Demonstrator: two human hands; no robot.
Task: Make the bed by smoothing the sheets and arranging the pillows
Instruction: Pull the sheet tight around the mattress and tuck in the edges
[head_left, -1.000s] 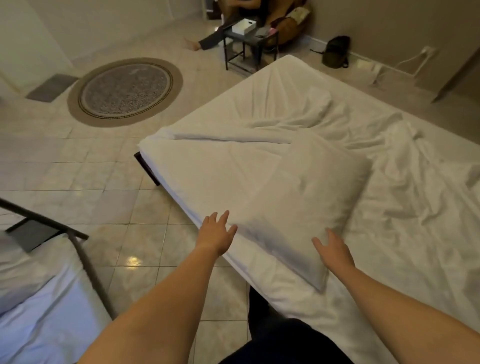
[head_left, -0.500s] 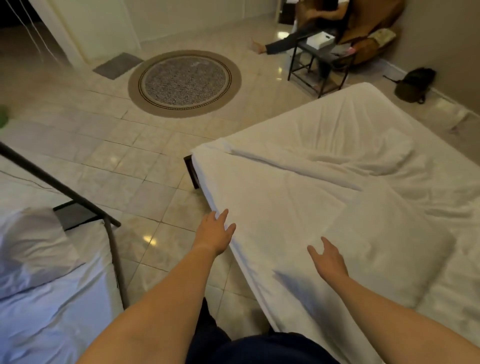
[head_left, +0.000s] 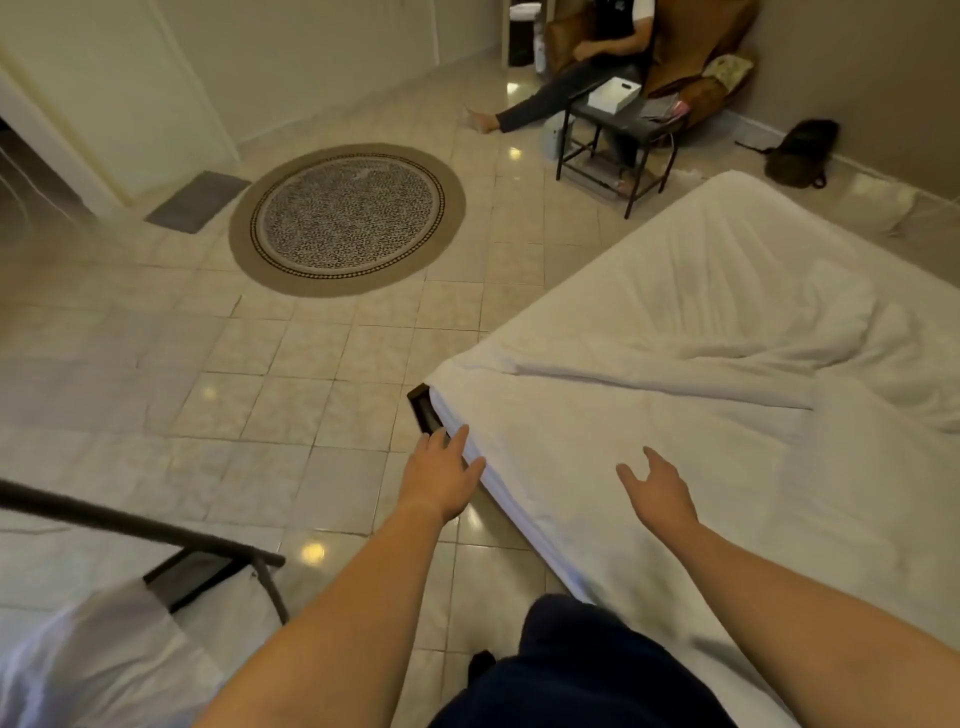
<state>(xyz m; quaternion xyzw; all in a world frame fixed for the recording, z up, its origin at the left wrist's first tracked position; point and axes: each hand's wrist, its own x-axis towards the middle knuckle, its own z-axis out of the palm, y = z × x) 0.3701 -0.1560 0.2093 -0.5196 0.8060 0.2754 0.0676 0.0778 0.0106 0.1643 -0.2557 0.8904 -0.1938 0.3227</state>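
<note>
A low bed with a white sheet (head_left: 597, 431) fills the right of the view. The sheet is rumpled, with a long fold (head_left: 665, 379) running across it and creases toward the far right. My left hand (head_left: 441, 473) reaches out, fingers straight, over the bed's near edge close to its dark frame corner (head_left: 423, 410). My right hand (head_left: 657, 488) hovers above the sheet with fingers relaxed and spread, holding nothing. No pillow shows on this bed in the view now.
A round patterned rug (head_left: 347, 218) lies on the tiled floor. A second bed with a dark metal rail (head_left: 135, 525) and white bedding sits lower left. Far off stand a small black table (head_left: 618, 135), a seated person (head_left: 587, 67) and a dark bag (head_left: 800, 150).
The view has swung left, so the pillow has left the frame at the right. Both hands stay outstretched; my left hand now sits at the bed's corner edge.
</note>
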